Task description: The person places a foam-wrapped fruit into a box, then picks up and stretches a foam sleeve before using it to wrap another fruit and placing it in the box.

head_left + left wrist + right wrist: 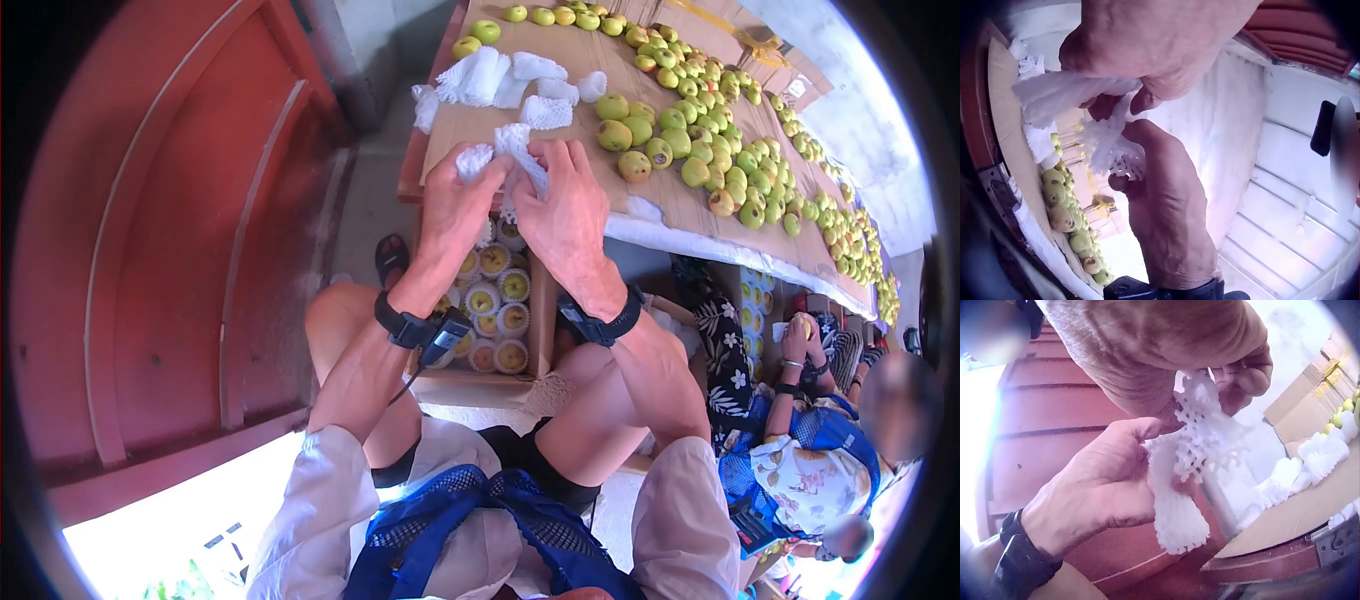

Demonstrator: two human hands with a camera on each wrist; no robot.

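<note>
Close together over the table's near edge, my left hand [460, 208] and right hand [568, 212] pinch white foam fruit nets. One foam net [474, 161] pokes out of the left fingers. Another foam net [520, 158] stands up between the hands, pinched by the right thumb and fingers. In the right wrist view, a net [1179, 522] hangs flattened from the left hand [1100, 481], while a frayed, open-ended net [1200, 422] reaches up to the right hand. Below the hands, a cardboard box [541, 320] contains apples [482, 299] in foam nets.
More foam nets [475, 78] lie on the cardboard-covered table [590, 175]. Many loose green apples [700, 135] spread across it to the right. A red door [190, 230] stands at left. Another person [810, 450] sits at lower right, near more packed fruit.
</note>
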